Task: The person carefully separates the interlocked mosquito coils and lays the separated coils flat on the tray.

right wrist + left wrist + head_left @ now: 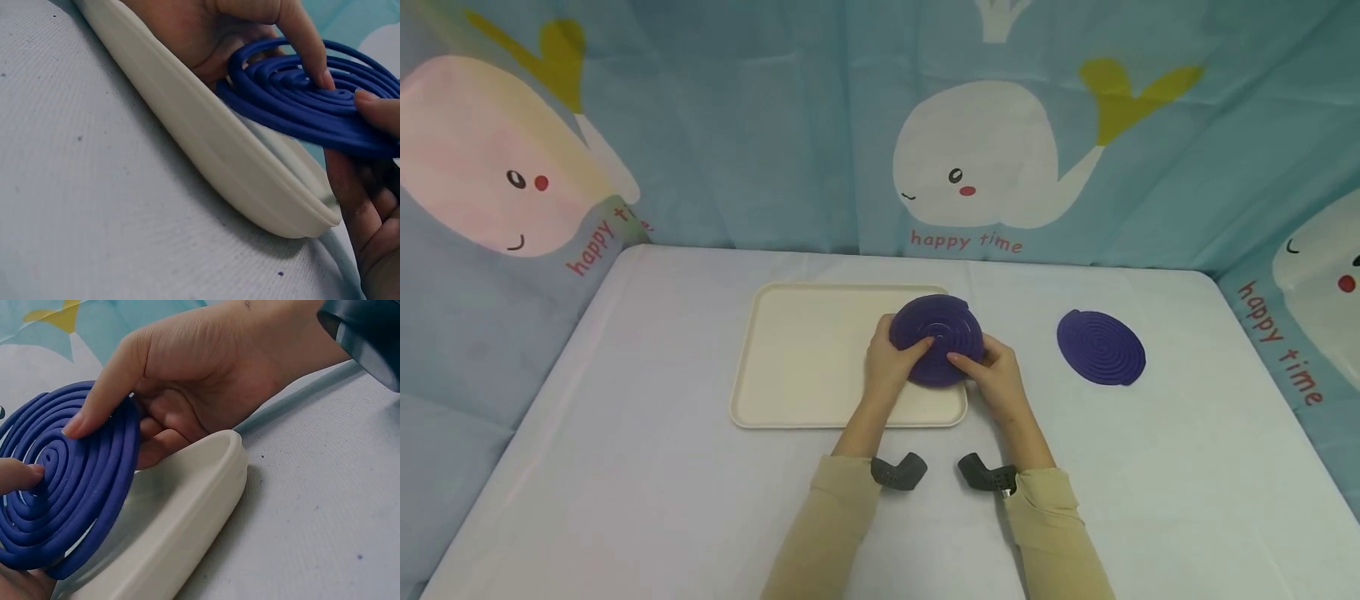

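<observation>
Both hands hold a spiral disc (937, 321) of coiled purple-blue cord, which looks like modelling clay, tilted over the right part of a cream tray (805, 358). My left hand (887, 367) grips its left side, thumb on the coils near the centre and fingers behind. My right hand (1000, 379) pinches the lower right side, its thumb also on the face. In the left wrist view, the right hand (194, 369) has its thumb on the spiral (75, 481). Beneath the disc (281, 106) in the right wrist view, some fingers are hidden.
A second purple spiral disc (1101, 348) lies flat on the white table (625, 467), right of the tray. Small dark specks dot the cloth. Dark wrist cameras (901, 472) sit inside both wrists. A blue whale-print curtain (790, 150) stands behind and beside the table.
</observation>
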Demonstrator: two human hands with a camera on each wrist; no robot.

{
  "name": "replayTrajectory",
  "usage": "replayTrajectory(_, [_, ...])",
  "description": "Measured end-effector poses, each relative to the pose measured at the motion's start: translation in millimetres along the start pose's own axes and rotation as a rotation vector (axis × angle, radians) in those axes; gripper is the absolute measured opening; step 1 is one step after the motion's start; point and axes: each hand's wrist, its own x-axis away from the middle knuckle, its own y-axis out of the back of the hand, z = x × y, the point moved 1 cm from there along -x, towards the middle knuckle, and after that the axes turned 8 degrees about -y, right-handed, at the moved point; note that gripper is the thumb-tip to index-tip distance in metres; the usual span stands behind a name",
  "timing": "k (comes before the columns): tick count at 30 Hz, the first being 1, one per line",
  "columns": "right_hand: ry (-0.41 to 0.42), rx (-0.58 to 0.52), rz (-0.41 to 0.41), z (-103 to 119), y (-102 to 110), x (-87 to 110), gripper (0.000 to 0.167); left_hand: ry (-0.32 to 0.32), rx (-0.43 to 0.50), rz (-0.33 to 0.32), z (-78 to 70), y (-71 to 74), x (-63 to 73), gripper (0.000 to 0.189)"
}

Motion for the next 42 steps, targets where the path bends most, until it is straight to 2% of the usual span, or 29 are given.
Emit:
replayTrajectory(4, [0.021,-0.033,-0.013,-0.7,0.5,0.9,0.035,0.027,0.052,-0.021,-0.3,0.1,1.0,0.053])
replayTrajectory(6, [0.035,-0.059,-0.029,-1.2,0.7,0.7,0.034,0.03,0.109,-0.017,-0.6,0.1,0.9,0.053])
replayTrajectory(12, [0.062,-0.164,-0.075,-0.9,0.8,-1.7,0.033,0.027,0.277,0.071,-1.6,-0.7,-1.1,0.053])
replayTrajectory(16, [0.044,-0.196,-0.062,-0.2,0.3,-2.3,0.034,0.028,0.26,0.106,-1.0,-1.2,-1.7,0.058])
replayTrajectory(23, [0.017,-0.225,-0.028,-0.1,0.0,-1.1,0.036,0.014,0.287,0.114,-4.2,-1.0,-0.9,0.057])
replayTrajectory(27, [-0.014,-0.259,0.006,4.1,1.5,0.4,0.044,-0.05,0.262,0.148,-7.3,1.2,-0.5,0.055])
replayTrajectory(31, [-0.023,-0.279,-0.008,13.1,2.8,1.0,0.049,-0.11,0.237,0.199,-14.8,6.9,0.5,0.056])
replayTrajectory(35, [-0.016,-0.196,-0.037,23.9,0.4,3.4,0.053,-0.138,0.221,0.222,-22.9,13.4,1.1,0.056])
replayTrajectory(42, [-0.041,-0.117,-0.102,42.1,-11.6,5.5,0.052,-0.144,0.194,0.203,-37.0,26.2,0.2,0.055])
